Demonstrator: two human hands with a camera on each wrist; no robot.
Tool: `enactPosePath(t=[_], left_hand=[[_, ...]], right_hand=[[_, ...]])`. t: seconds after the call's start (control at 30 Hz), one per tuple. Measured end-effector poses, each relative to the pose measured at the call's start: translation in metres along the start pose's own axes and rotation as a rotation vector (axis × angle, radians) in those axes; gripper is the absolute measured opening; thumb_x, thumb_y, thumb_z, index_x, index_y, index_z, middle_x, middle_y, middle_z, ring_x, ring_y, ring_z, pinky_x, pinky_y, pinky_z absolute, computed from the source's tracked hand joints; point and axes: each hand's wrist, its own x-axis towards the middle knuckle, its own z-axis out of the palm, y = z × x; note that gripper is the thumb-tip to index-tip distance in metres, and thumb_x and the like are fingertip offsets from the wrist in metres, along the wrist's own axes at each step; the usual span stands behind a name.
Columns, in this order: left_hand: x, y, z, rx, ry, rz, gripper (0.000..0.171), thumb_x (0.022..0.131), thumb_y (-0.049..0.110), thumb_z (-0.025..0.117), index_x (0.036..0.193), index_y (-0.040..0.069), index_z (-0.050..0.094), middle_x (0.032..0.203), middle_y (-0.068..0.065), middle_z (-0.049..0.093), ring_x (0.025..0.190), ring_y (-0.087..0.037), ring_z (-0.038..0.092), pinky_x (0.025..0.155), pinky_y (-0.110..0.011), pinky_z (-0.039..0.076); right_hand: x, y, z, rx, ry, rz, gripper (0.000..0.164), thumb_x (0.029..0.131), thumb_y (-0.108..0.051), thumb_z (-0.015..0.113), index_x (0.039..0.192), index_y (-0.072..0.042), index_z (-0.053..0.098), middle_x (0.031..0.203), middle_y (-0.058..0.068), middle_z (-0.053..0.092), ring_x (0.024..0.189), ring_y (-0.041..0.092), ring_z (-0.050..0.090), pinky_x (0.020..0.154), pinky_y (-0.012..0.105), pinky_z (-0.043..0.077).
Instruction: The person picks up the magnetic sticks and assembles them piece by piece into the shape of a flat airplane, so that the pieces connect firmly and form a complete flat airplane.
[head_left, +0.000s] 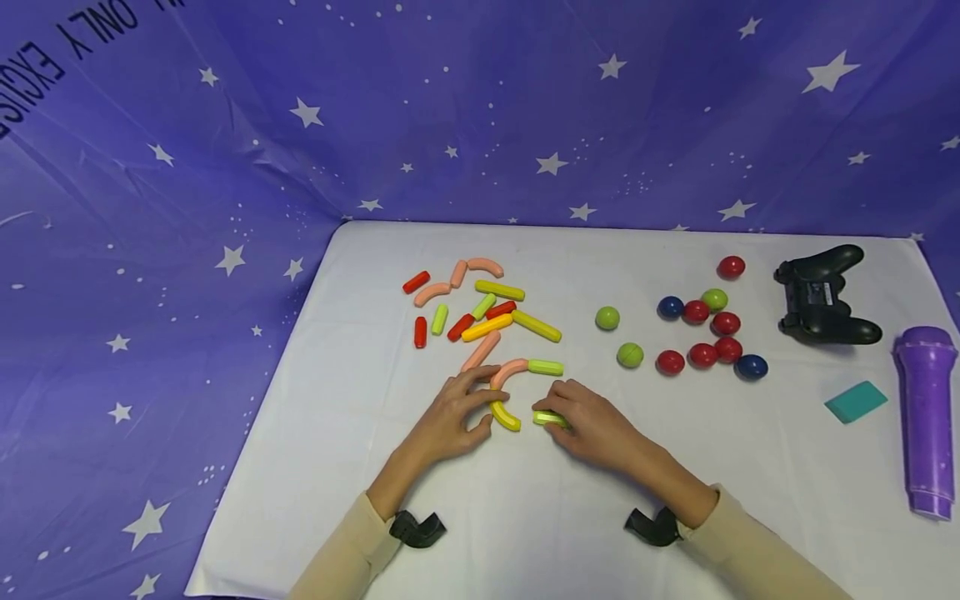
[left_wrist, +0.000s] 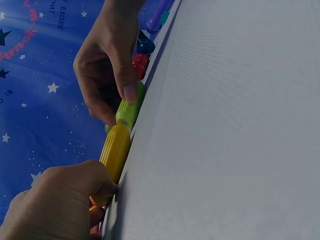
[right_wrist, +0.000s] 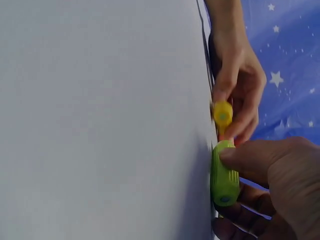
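My left hand point(head_left: 456, 414) grips the curved yellow toy rod point(head_left: 506, 418) between thumb and fingers, its index fingertip lying where yellow meets a curved pink rod point(head_left: 508, 371). From the pink rod's far end a straight light-green rod point(head_left: 546, 367) runs to the right. Together these three form an arc that opens to the right. My right hand point(head_left: 600, 427) pinches another light-green rod point(right_wrist: 225, 172), ridged along its side, low over the white table. Its near end points at the yellow rod's free end, with a gap between them in the head view.
Beyond the left hand lie loose red, pink, yellow and green rods point(head_left: 500, 290). Right of them are red balls point(head_left: 702, 356), green balls point(head_left: 608, 317) and blue balls point(head_left: 751, 367). A black game controller point(head_left: 817, 296), teal block point(head_left: 857, 402) and purple flashlight-shaped object point(head_left: 928, 425) lie far right.
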Motion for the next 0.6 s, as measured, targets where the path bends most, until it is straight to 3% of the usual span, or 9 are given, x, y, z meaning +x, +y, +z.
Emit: enactPosePath(t=[0.2,0.27,0.37,0.47,0.6], left_hand=[[-0.002,0.002,-0.001,-0.022,-0.007,-0.031,0.036,0.084,0.012,0.065,0.118,0.02,0.071,0.142,-0.006,0.051,0.13,-0.018,0.048,0.094,-0.04,0.044],[-0.003,0.002,0.0,-0.027,0.0,-0.039,0.035,0.084,0.013,0.064,0.117,0.02,0.071,0.142,-0.006,0.051,0.13,-0.018,0.048,0.093,-0.039,0.044],[-0.003,0.002,0.001,-0.024,0.009,-0.031,0.035,0.083,0.012,0.064,0.117,0.02,0.071,0.142,-0.006,0.051,0.129,-0.019,0.049,0.092,-0.039,0.044],[-0.001,0.001,0.001,-0.011,0.008,-0.017,0.038,0.082,0.01,0.065,0.118,0.02,0.071,0.141,-0.007,0.051,0.13,-0.019,0.048,0.093,-0.041,0.045],[0.0,0.001,0.001,0.001,0.0,-0.017,0.038,0.082,0.01,0.066,0.118,0.021,0.071,0.142,-0.007,0.05,0.131,-0.019,0.047,0.095,-0.044,0.045]], right_hand=[[-0.004,0.011,-0.008,0.076,-0.04,0.099,0.016,0.088,-0.015,0.072,0.102,-0.023,0.07,0.093,-0.008,0.052,0.073,0.005,0.046,0.064,0.02,0.044],[-0.004,0.013,-0.011,0.131,-0.051,0.11,0.011,0.09,-0.012,0.069,0.097,-0.021,0.07,0.092,-0.007,0.05,0.071,0.004,0.046,0.062,0.018,0.043],[-0.005,0.015,-0.016,0.172,-0.068,0.085,0.017,0.091,-0.005,0.064,0.101,-0.016,0.072,0.093,-0.005,0.051,0.071,0.004,0.046,0.063,0.019,0.044],[-0.005,0.017,-0.019,0.14,-0.103,0.074,0.025,0.09,-0.003,0.064,0.11,-0.015,0.071,0.093,-0.005,0.054,0.073,0.005,0.047,0.066,0.02,0.045],[-0.005,0.015,-0.018,0.041,-0.138,0.083,0.027,0.085,-0.016,0.076,0.11,-0.02,0.069,0.092,-0.01,0.06,0.076,0.004,0.051,0.069,0.023,0.048]])
